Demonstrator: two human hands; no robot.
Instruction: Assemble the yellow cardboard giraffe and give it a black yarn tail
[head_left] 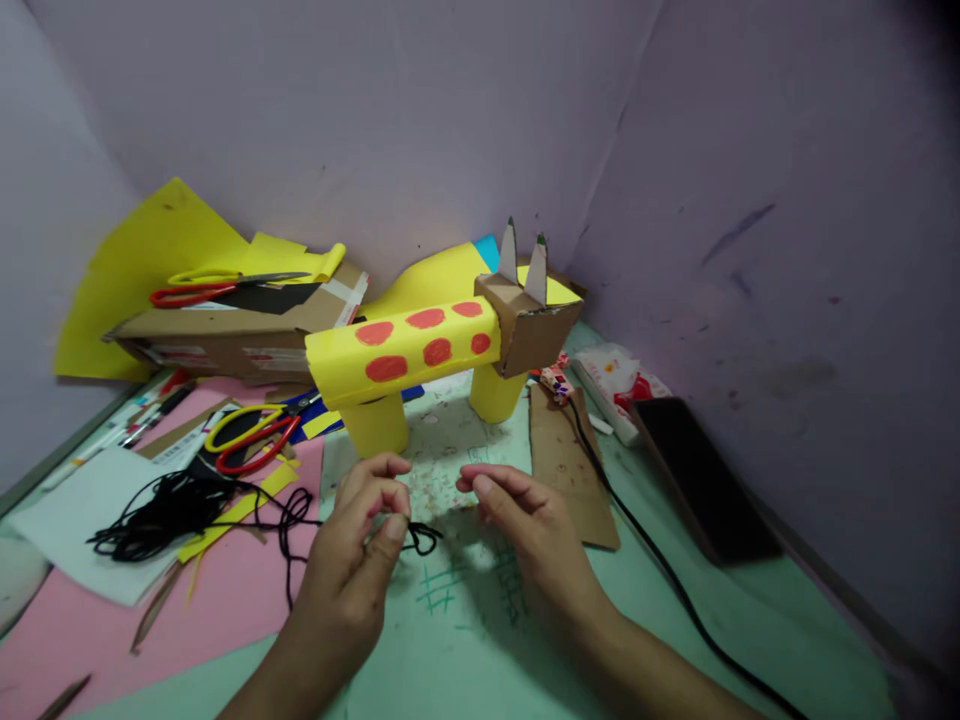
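Observation:
My left hand (360, 545) pinches a strand of black yarn (416, 540) between thumb and fingers, low over the green table. The strand runs left to a tangled heap of black yarn (161, 512). My right hand (525, 515) hovers just to the right, fingers curled together; I cannot make out anything in them. Right behind both hands stands a yellow paper animal (409, 350) with orange spots, a brown cardboard head (529, 320) and two tube legs.
Red-and-yellow scissors (251, 435) lie on pink paper (225, 590) at left. Another pair (217, 285) rests on a cardboard box (225, 335). A cardboard piece (566, 465), black cable (660, 570), dark phone (701, 475) and purple walls lie right.

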